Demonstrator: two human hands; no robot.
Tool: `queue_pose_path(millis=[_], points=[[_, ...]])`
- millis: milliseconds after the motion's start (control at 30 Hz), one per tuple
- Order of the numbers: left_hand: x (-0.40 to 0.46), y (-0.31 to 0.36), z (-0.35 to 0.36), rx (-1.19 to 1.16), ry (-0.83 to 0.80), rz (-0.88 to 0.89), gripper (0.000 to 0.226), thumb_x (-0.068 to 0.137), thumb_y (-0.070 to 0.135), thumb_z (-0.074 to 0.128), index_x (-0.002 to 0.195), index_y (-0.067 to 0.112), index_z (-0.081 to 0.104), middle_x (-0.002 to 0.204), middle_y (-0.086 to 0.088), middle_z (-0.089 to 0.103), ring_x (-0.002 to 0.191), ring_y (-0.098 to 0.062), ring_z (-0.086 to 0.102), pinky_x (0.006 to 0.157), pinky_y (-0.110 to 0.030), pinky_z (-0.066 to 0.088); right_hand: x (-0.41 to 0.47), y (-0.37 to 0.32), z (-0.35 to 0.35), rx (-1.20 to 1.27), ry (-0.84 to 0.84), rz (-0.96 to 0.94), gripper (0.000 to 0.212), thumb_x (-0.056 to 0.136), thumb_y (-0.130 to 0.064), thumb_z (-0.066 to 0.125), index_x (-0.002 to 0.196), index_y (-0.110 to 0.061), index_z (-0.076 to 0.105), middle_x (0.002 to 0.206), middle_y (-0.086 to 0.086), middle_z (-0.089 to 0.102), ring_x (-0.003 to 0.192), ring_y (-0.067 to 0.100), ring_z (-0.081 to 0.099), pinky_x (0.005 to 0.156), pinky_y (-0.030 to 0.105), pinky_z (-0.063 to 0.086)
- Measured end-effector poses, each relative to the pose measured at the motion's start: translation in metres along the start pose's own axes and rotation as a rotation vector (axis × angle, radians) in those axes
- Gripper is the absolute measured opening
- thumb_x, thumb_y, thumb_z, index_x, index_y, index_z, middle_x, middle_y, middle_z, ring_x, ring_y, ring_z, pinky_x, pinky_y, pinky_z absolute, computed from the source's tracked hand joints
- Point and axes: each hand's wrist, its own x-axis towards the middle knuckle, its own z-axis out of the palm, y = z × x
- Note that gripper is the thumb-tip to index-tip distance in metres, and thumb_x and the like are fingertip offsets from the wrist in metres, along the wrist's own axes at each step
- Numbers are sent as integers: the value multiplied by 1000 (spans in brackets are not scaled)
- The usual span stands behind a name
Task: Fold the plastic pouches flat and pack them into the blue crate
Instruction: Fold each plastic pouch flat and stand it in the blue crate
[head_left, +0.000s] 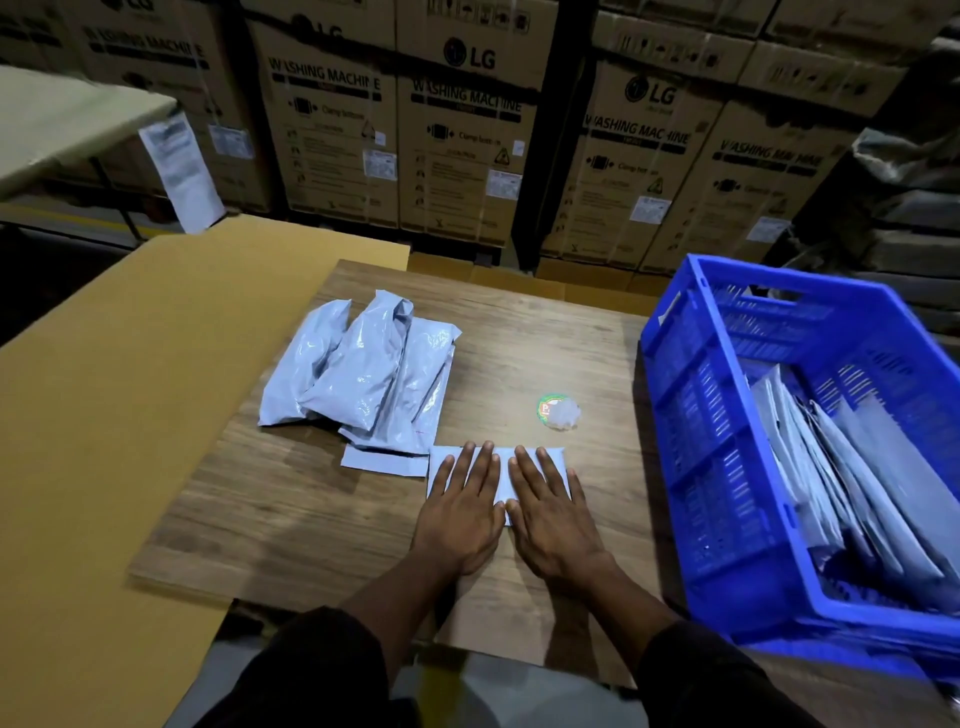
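A folded pale grey plastic pouch (503, 460) lies flat on the wooden board (322, 525). My left hand (460, 512) and my right hand (553, 517) press down on it side by side, fingers straight. A pile of several unfolded grey pouches (363, 369) lies to the upper left of my hands, touching the folded one's left edge. The blue crate (691, 395) stands at the right with several folded pouches (841, 478) leaning upright inside it.
A small round roll of tape (557, 411) sits on the board just beyond my right hand. A large brown cardboard sheet (104, 405) lies under and left of the board. Stacked washing-machine cartons (467, 130) wall off the back.
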Motion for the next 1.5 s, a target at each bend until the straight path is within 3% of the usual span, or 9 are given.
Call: queue_pose_path(millis=[233,567,667,733,833,967,1133,1300,1500], points=[[2,0,1,-9,-35,-14,66,98,43,34,152,7,45,164,-11,32,151,-29,30,119,-49,20,0,-2,-4,-26,-39,10,68,98,-51,4,161,-24,7,167,-9,-5,153,14,-13,123,50,3],[0,1,-4,-7,-35,-11,65,98,43,34,150,7,47,163,-11,34,150,-29,33,117,-49,21,0,-1,-4,-51,-64,15,64,102,-50,12,161,-26,8,167,-12,-9,153,16,-14,121,51,4],[1,2,-9,-11,-35,-13,64,98,42,32,147,5,50,160,-13,39,149,-29,36,117,-48,20,1,-3,-5,-66,-87,27,62,103,-48,16,161,-25,7,167,-10,-8,153,18,-14,119,57,2],[1,1,-14,-14,19,-7,59,98,34,33,138,1,60,150,-17,52,142,-30,47,117,-47,21,2,-6,-9,-115,-21,11,61,101,-41,29,158,-18,24,168,-3,11,155,26,2,115,63,0],[3,2,-19,-36,183,11,48,96,22,38,121,-3,71,130,-21,66,125,-32,63,119,-41,18,9,-18,-14,-173,-2,-82,70,82,-30,49,148,-6,44,157,11,38,150,33,25,117,63,4],[10,4,-20,-108,249,-55,45,93,15,39,116,-4,72,119,-19,72,114,-30,69,116,-33,18,20,-34,-6,-47,-13,-120,72,81,-30,40,145,0,46,151,15,46,142,31,42,115,48,17],[0,-1,-5,-79,180,-97,51,99,23,32,133,0,63,140,-17,61,133,-28,57,117,-40,23,17,-31,9,-37,14,-79,58,100,-28,24,153,-9,37,161,8,33,150,25,27,118,42,14],[-8,-8,-4,-53,135,-116,55,108,32,24,150,4,47,160,-14,40,149,-31,35,119,-51,30,15,-33,3,-17,31,-49,56,101,-34,29,151,-14,43,160,5,35,149,29,29,118,43,16],[-10,-7,-9,1,171,-101,59,104,38,39,152,4,43,160,-13,39,147,-41,35,118,-55,31,13,-22,3,28,41,77,60,100,-42,26,152,-17,40,162,11,28,149,32,26,119,45,15]])
